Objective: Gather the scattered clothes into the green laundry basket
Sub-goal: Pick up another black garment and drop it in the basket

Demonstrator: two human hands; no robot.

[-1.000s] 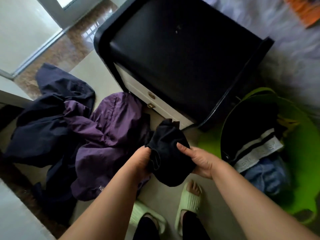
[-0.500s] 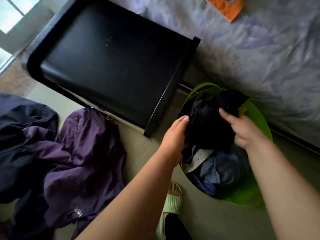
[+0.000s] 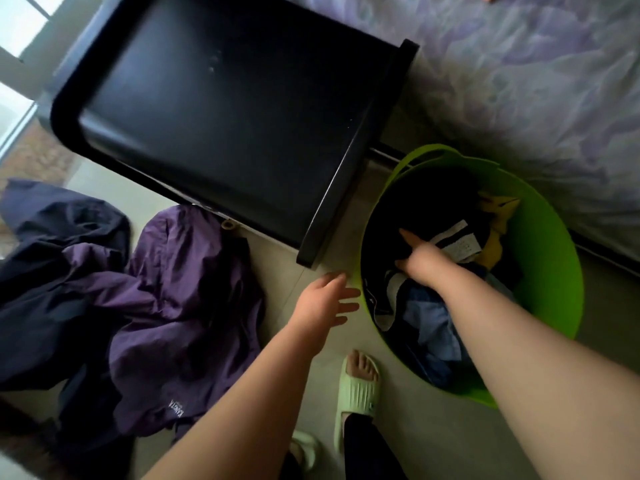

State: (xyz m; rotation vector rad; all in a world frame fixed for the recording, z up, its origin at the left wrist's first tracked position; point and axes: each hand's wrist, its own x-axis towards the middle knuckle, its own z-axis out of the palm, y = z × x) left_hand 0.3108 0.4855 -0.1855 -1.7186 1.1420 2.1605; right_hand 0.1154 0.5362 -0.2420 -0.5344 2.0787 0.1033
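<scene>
Fingers of the right hand are pressing flat on the black garment inside the green laundry basket; the left hand is hanging spread, holding nothing. Pushing deeper is leaving room for the purple jacket.

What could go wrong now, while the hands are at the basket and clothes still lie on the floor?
The purple jacket and dark garment lie near the slippered foot; stepping on them might cause a slip. The right hand presses clothes inside the green basket, which looks fairly full, so bulky jackets may spill over.
</scene>
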